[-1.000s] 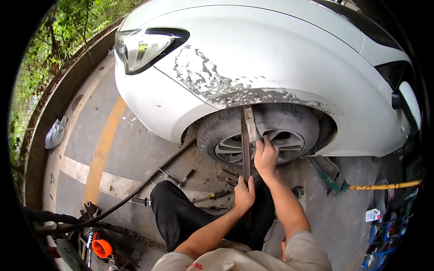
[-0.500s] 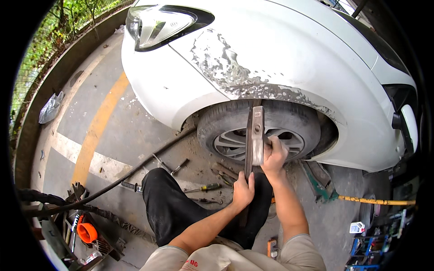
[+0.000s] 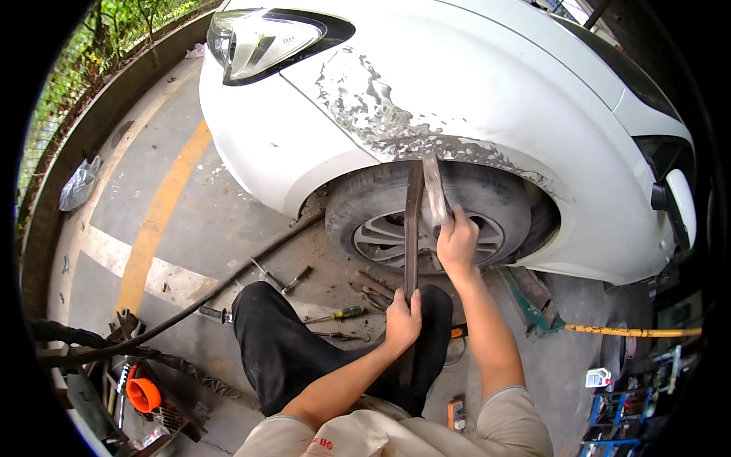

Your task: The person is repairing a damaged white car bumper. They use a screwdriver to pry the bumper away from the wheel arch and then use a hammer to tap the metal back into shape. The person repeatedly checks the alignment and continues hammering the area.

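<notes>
A person in a beige shirt is sitting on the concrete beside a white car point(image 3: 487, 99), black-trousered knee point(image 3: 282, 343) raised in the foreground. The left hand point(image 3: 402, 320) is closing its fingers fully around the lower part of a long, dark metal bar point(image 3: 412, 228), which is standing nearly upright with its upper end reaching into the wheel arch above the tyre point(image 3: 487, 194). Just beyond, the right hand point(image 3: 457, 242) is gripping the handle of a second, flat grey tool point(image 3: 434, 190) with fingers wrapped tight; this tool is standing just beside the bar and leaning slightly away from it, its top also meeting the arch edge, though whether it touches the bar cannot be told. Behind both hands, the alloy wheel point(image 3: 388, 242) is showing its silver spokes. On the ground to the left, a yellow-handled screwdriver point(image 3: 341, 314) and other hand tools are lying near a black hose point(image 3: 228, 278) running across the concrete. Farther out, an orange object point(image 3: 142, 394) is sitting among clutter at lower left, and a yellow painted line point(image 3: 156, 221) is stretching away. Above the wheel, the fender's paint is flaking around a scraped patch point(image 3: 373, 114), near the headlight point(image 3: 263, 42).
</notes>
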`<state>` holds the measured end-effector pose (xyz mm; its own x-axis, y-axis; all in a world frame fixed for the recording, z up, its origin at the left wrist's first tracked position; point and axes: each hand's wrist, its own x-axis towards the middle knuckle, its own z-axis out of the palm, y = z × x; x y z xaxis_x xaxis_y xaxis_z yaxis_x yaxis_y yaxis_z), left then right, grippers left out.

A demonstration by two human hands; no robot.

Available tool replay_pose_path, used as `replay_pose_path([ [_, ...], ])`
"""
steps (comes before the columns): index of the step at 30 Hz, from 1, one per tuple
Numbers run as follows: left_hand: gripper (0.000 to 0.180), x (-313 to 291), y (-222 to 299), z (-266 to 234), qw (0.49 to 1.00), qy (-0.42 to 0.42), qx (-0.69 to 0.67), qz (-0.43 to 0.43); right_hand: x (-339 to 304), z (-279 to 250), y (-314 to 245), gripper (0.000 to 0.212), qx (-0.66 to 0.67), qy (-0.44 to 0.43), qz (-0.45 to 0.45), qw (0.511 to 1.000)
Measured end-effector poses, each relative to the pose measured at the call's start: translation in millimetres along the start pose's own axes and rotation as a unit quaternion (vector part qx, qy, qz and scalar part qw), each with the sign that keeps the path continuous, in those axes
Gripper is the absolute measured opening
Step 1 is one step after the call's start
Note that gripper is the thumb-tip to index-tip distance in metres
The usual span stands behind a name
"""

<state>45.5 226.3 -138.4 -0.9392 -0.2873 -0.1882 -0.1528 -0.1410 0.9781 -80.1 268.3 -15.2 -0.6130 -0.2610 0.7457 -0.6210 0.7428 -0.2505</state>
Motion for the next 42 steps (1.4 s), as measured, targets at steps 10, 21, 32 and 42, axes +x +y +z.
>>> replay_pose_path([
  [10, 0.036, -17, 6, -27, 0.997, -0.047, -0.042, -0.051, -12, -20, 7, 0.008, 0.042, 0.069, -0.087, 0.993],
  [21, 0.03, -9, 4, -42, 0.986, -0.096, -0.096, -0.098, -14, 0, -11, 0.034, 0.017, 0.04, -0.139, 0.989],
  [32, 0.028, 3, 14, -87, 0.981, -0.154, -0.045, -0.111, -31, 10, -15, 0.026, 0.108, 0.104, -0.011, 0.989],
  [42, 0.03, 3, 25, -125, 0.973, -0.184, -0.039, -0.132, -27, 29, -13, 0.026, 0.129, 0.245, 0.092, 0.957],
])
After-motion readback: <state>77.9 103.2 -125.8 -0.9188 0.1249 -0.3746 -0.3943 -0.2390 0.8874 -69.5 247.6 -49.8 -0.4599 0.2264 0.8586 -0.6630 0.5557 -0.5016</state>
